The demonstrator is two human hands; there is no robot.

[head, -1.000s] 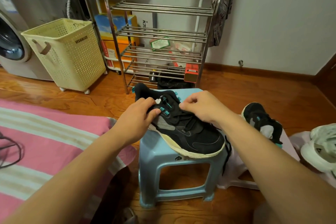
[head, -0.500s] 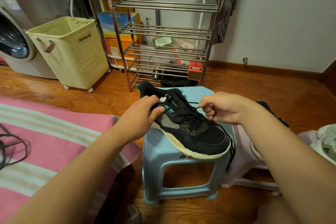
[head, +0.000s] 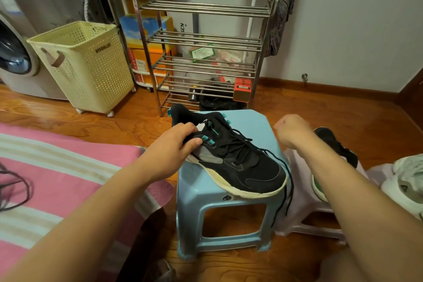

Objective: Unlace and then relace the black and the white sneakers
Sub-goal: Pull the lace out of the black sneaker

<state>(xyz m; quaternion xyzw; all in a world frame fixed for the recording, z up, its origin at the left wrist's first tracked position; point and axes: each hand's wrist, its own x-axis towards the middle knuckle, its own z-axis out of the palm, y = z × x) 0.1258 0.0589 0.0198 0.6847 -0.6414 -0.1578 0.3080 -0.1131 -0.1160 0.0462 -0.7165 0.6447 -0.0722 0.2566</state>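
A black sneaker with teal eyelet loops lies on a light blue stool, toe towards me and to the right. My left hand grips its collar at the heel side, thumb by the teal loops. My right hand hovers right of the shoe, fingers curled, pinching the black lace, whose loose end hangs over the toe and down the stool's side. The second black sneaker sits on a lilac stool, partly hidden behind my right forearm. A white sneaker lies at the right edge.
A steel shoe rack stands behind the stool. To its left are a cream laundry basket and a washing machine. A pink striped cloth at left carries a loose black cord. The floor is wood.
My right hand has drawn away to the right from the sneaker's tongue, pulling lace out. The left hand keeps its hold on the collar. The camera has moved closer.
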